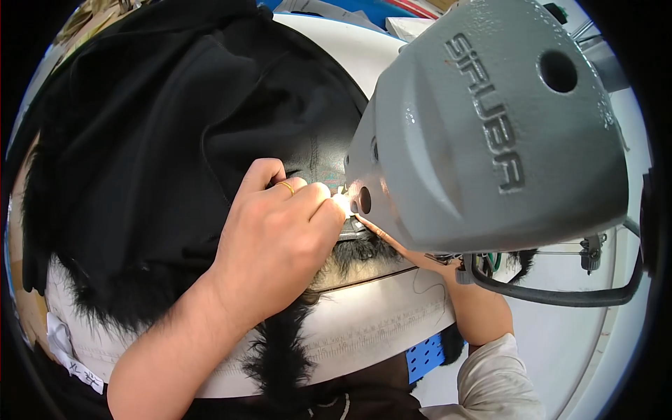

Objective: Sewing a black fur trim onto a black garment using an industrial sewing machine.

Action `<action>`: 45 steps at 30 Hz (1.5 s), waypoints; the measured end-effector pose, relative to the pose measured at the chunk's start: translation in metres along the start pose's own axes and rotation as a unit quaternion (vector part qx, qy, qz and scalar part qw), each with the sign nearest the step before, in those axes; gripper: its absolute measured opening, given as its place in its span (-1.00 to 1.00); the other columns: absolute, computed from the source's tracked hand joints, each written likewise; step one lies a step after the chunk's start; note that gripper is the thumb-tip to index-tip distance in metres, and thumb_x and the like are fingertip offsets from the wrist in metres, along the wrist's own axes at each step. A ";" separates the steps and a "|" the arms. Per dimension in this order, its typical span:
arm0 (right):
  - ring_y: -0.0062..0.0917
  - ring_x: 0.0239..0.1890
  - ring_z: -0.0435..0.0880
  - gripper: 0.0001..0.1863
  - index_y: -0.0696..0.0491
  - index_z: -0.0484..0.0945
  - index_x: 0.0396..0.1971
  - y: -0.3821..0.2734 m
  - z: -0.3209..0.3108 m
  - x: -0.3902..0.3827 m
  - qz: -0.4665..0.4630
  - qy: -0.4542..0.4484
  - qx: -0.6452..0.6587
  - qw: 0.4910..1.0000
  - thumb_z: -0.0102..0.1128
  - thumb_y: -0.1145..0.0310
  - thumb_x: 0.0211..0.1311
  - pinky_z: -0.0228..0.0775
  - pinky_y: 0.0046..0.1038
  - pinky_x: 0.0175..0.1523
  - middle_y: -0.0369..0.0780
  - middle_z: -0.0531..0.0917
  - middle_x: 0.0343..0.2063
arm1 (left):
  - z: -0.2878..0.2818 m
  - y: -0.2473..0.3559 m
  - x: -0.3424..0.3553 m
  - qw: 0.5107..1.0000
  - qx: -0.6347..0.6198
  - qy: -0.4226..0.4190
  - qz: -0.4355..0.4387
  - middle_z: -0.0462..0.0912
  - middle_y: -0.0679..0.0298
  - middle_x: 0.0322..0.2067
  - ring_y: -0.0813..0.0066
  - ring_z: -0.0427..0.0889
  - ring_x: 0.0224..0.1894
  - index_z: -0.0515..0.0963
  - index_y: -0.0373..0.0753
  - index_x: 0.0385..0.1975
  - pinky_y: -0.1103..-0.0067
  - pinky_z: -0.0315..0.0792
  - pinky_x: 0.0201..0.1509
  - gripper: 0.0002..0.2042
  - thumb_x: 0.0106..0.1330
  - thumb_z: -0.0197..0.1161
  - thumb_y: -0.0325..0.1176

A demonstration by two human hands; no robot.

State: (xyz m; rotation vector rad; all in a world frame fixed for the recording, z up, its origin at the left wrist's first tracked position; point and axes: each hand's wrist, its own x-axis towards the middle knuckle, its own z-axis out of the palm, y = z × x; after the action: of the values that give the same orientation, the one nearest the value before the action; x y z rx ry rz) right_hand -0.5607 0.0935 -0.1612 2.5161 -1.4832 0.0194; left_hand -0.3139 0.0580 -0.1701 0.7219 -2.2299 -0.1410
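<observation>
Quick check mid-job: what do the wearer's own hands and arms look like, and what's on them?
The left hand is gloveless, with a thin gold-coloured metal ring on one finger; its visible forearm has no sleeve. The right hand, partly hidden, shows no glove. Its arm wears a crumpled, pale grey-beige cloth sleeve.

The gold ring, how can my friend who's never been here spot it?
Find the big grey sewing machine head on the right, then slide left to the person's left hand. The gold ring circles one of its bent fingers. It's the only shiny yellow band there, against bare skin and black cloth.
</observation>
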 end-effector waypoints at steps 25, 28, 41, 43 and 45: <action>-0.27 -0.03 0.69 -0.61 0.11 0.66 0.04 -0.002 0.044 0.001 0.067 -0.037 0.167 0.983 0.43 0.20 0.34 0.54 -0.22 0.09 -0.15 0.73 -0.04 | 0.001 -0.002 -0.008 1.000 0.005 -0.007 -0.008 0.36 0.29 -0.59 0.34 0.45 -0.53 0.45 -0.22 -0.50 0.36 0.40 -0.09 -0.88 0.06 0.28 -0.55; -0.28 -0.04 0.69 -0.63 0.11 0.67 0.03 -0.001 0.047 0.001 0.074 -0.043 0.187 0.979 0.43 0.20 0.35 0.54 -0.22 0.09 -0.15 0.73 -0.05 | 0.001 -0.002 -0.008 1.000 0.008 -0.011 -0.004 0.36 0.29 -0.59 0.33 0.46 -0.53 0.44 -0.22 -0.51 0.36 0.40 -0.10 -0.87 0.06 0.28 -0.55; -0.29 -0.08 0.71 -0.68 0.09 0.69 -0.03 0.003 0.051 0.005 0.106 -0.064 0.265 0.956 0.41 0.21 0.37 0.55 -0.21 0.07 -0.16 0.75 -0.11 | 0.003 0.000 -0.006 1.000 0.008 -0.002 -0.004 0.42 0.30 -0.57 0.35 0.49 -0.51 0.53 -0.24 -0.44 0.36 0.40 -0.08 -0.91 0.10 0.30 -0.54; -0.29 -0.09 0.71 -0.69 0.09 0.70 -0.04 0.004 0.051 0.005 0.112 -0.068 0.276 0.952 0.41 0.22 0.37 0.55 -0.21 0.07 -0.16 0.76 -0.11 | 0.003 -0.001 -0.006 1.000 0.012 -0.010 -0.003 0.42 0.30 -0.58 0.35 0.49 -0.51 0.53 -0.24 -0.43 0.36 0.40 -0.07 -0.91 0.09 0.30 -0.54; -0.29 -0.09 0.71 -0.70 0.09 0.70 -0.04 0.005 0.050 0.004 0.118 -0.071 0.287 0.948 0.40 0.22 0.37 0.55 -0.21 0.06 -0.16 0.76 -0.12 | 0.005 -0.002 -0.007 1.000 0.008 0.004 0.000 0.40 0.30 -0.59 0.34 0.49 -0.51 0.51 -0.23 -0.45 0.36 0.40 -0.06 -0.90 0.07 0.29 -0.55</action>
State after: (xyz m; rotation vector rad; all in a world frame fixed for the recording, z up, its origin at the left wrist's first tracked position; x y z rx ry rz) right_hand -0.5674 0.0778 -0.2086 2.7873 -2.0824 0.3671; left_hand -0.3133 0.0595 -0.1785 0.7302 -2.2264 -0.1205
